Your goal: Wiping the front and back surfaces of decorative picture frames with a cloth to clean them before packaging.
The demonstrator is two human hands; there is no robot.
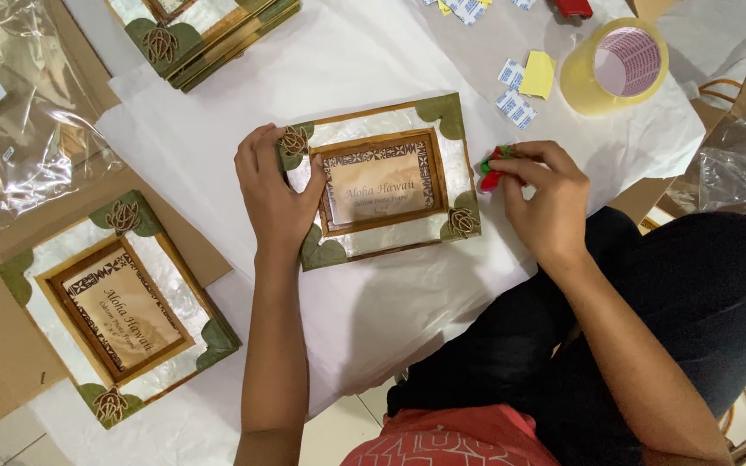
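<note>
1. nearest: person seated, dark trousers and a red garment at the bottom edge; both forearms reach onto the white wrapping paper (218,129). face not in view.
2. left hand (274,194): fingers spread flat, pressed on the left end of the centre picture frame (382,181); it covers part of that end, so the border there is hidden.
3. centre picture frame lies flat on the paper, between the two hands. shell-like border, green corner pieces, 4 counted; small carved turtles, 2 visible.
4. right hand (546,194): fingertips pinched together on a small red and green object (491,169), just beside the frame's right edge. object mostly hidden by the fingers; kind cannot be told.
5. second frame (118,306), same pattern, lies at lower left, tilted, well apart from both hands. 1 counted.
6. clear plastic bags: 1 at far left (19,103), 1 at right edge (744,164), cut off.
7. farther: tape roll (615,65), 1, yellowish, standing on its side. small white and blue packets (515,91) beside it, count unclear; 1 yellow slip (539,73).
8. farthest: stack of frames (209,34) at the top edge, cut off; number in stack not readable.
</note>
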